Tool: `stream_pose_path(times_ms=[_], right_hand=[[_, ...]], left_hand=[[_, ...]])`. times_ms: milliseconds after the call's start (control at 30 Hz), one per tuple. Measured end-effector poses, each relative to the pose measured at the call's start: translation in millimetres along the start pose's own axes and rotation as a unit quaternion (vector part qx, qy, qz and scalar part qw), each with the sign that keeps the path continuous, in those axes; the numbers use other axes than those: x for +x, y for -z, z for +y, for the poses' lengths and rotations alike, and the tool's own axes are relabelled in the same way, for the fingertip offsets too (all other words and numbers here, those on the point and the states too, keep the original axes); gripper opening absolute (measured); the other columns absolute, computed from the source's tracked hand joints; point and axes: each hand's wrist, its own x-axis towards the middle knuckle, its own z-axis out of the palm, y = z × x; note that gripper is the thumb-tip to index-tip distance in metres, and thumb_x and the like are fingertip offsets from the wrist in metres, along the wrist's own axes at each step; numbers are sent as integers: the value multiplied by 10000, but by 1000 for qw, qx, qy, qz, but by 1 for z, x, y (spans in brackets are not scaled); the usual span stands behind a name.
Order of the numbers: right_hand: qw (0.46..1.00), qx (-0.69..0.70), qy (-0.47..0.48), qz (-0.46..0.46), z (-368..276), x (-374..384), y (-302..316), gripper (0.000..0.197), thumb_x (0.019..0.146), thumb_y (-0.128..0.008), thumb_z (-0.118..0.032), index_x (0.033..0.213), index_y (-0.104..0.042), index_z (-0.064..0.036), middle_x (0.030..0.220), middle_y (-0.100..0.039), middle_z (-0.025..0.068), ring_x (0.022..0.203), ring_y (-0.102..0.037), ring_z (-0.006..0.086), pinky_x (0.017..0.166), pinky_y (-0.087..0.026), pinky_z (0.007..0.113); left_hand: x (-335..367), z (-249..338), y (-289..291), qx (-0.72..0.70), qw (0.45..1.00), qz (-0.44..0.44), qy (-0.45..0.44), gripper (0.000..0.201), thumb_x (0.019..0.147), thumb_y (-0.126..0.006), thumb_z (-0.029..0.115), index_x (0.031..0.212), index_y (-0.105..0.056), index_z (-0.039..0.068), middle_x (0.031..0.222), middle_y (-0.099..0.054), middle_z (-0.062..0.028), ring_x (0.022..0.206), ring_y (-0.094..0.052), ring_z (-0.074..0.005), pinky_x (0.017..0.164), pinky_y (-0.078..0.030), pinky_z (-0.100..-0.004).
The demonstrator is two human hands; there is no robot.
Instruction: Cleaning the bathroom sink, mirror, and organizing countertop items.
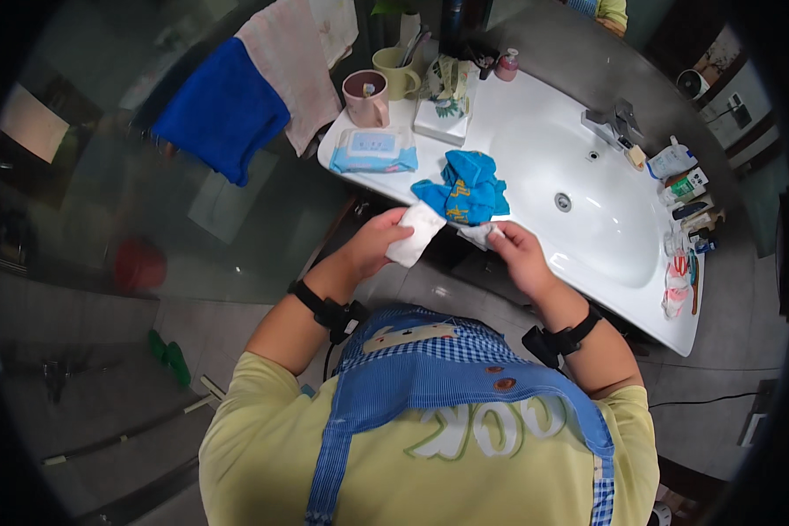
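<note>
Held out in front of the sink's front edge, my left hand (379, 244) pinches a folded white wipe or tissue (417, 233); which of the two I cannot tell. My right hand (522, 255) is closed on a smaller crumpled white-grey piece (477, 234), possibly of the same material. The two hands are apart, at about the same height. Just beyond them a crumpled blue cloth (466, 186) with yellow marks lies on the sink's rim. To its left rests a light blue pack of wipes (373, 151) with a white lid.
The white sink (535, 149) has a metal faucet (614, 127) at the back. A pink mug (366, 98), a yellow-green mug (396, 74) and a tissue box (445, 114) stand at its left end. Tubes and toiletries (685, 188) line the right side. Towels (223, 110) hang far left.
</note>
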Motion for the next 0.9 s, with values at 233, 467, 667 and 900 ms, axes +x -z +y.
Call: stream_pose_path(times_ms=[233, 467, 667, 900], right_hand=[[891, 400, -186, -111, -49, -9, -23, 294, 839, -462, -230, 1043, -487, -20, 949, -584, 97, 815, -572, 175, 733, -465, 289], [986, 161, 23, -32, -47, -5, -38, 244, 846, -469, -168, 1056, -526, -56, 989, -557, 49, 869, -512, 129, 722, -430, 273], [826, -377, 403, -115, -44, -8, -60, 416, 655, -649, -179, 1034, -531, -56, 1025, -518, 133, 928, -496, 293, 809, -387, 367], [868, -320, 367, -100, -43, 27, -38, 285, 675, -617, -138, 941, -554, -59, 965, -557, 131, 859, -525, 307, 784, -391, 394]], left_hand=[[-8, 13, -10, -199, 974, -108, 17, 417, 853, -356, 183, 1248, -312, 60, 1096, -504, -95, 887, -551, -193, 712, -476, -340], [-11, 10, -13, -238, 965, -100, 35, 403, 897, -281, 285, 1217, -361, 54, 1149, -479, -108, 995, -521, -236, 808, -453, -405], [-10, 5, -19, -237, 965, -88, 62, 412, 900, -264, 313, 1229, -343, 78, 1164, -460, -89, 987, -523, -231, 775, -468, -405], [-14, -18, 13, -151, 986, -58, 29, 386, 806, -403, 57, 1188, -361, 87, 1051, -513, -115, 865, -567, -234, 649, -503, -356]])
